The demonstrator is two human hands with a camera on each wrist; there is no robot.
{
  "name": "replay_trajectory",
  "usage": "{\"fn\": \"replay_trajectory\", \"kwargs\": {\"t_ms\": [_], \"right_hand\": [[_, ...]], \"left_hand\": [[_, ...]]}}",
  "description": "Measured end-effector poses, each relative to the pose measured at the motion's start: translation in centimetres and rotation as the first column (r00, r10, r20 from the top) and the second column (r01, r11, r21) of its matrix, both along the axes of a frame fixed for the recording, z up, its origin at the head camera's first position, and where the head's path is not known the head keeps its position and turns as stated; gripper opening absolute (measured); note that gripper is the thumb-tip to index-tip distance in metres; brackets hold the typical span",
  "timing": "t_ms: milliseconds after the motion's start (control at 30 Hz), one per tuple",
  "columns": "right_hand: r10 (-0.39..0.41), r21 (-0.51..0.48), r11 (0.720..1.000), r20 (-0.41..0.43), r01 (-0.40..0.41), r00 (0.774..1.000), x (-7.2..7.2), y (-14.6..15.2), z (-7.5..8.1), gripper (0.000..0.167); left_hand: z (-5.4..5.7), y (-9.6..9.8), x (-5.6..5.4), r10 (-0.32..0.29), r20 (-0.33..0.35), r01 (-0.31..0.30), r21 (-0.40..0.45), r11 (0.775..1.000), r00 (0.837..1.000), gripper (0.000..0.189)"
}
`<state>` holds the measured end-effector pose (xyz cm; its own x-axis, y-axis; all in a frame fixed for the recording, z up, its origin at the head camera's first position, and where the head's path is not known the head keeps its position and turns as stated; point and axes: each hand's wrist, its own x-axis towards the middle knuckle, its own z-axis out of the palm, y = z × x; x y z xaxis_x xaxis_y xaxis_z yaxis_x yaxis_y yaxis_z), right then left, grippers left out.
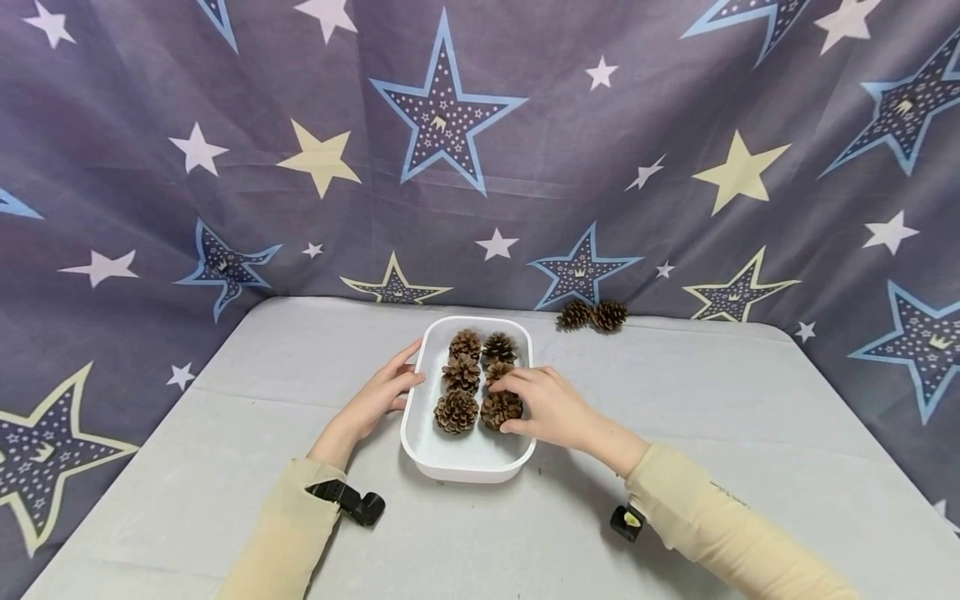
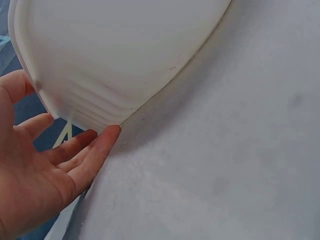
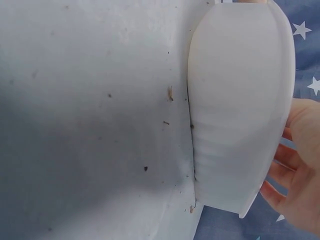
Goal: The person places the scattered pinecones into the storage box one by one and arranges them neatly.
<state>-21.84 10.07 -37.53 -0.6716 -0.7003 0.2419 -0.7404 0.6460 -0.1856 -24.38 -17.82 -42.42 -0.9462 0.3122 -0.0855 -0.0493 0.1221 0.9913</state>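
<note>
A white plastic box (image 1: pixel 468 476) sits on the table with two rows of brown pine cones inside. My left hand (image 1: pixel 378 392) rests against the box's left side; in the left wrist view its fingers (image 2: pixel 102 155) are spread, fairly straight, along the outer wall. My right hand (image 1: pixel 551 407) reaches over the right rim and grips the front right pine cone (image 1: pixel 498 412), thumb on the near side and fingers on the far side. In the left row, the nearest pine cone (image 1: pixel 456 412) lies beside it. The right wrist view hides the right fingertips behind the box wall (image 3: pixel 240 110).
Two more pine cones (image 1: pixel 609 316) lie at the table's back edge, right of the box. A grey cloth covers the table (image 1: pixel 750 400), with small dark crumbs (image 3: pixel 145 169) near the box. Behind hangs a star-patterned curtain (image 1: pixel 525 183).
</note>
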Motion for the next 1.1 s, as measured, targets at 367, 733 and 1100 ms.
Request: {"fn": "replay_trajectory", "kwargs": {"t_ms": [367,733,1100], "right_hand": [[0.006,-0.091,0.996,0.038,-0.003,0.999,-0.4,0.6,-0.1,0.055],[0.044,-0.151,0.988,0.043,-0.037,0.998,-1.2,2.0,0.1,0.051],[0.049,-0.173,0.984,0.029,-0.044,0.998,-3.2,4.0,-0.2,0.045]], "left_hand": [[0.0,0.0,-0.1,0.001,-0.001,-0.001,0.004,1.0,1.0,0.064],[-0.2,0.0,-0.2,0.003,-0.004,-0.003,-0.003,1.0,1.0,0.064],[0.1,0.0,0.0,-0.001,-0.002,0.001,0.005,1.0,1.0,0.064]]}}
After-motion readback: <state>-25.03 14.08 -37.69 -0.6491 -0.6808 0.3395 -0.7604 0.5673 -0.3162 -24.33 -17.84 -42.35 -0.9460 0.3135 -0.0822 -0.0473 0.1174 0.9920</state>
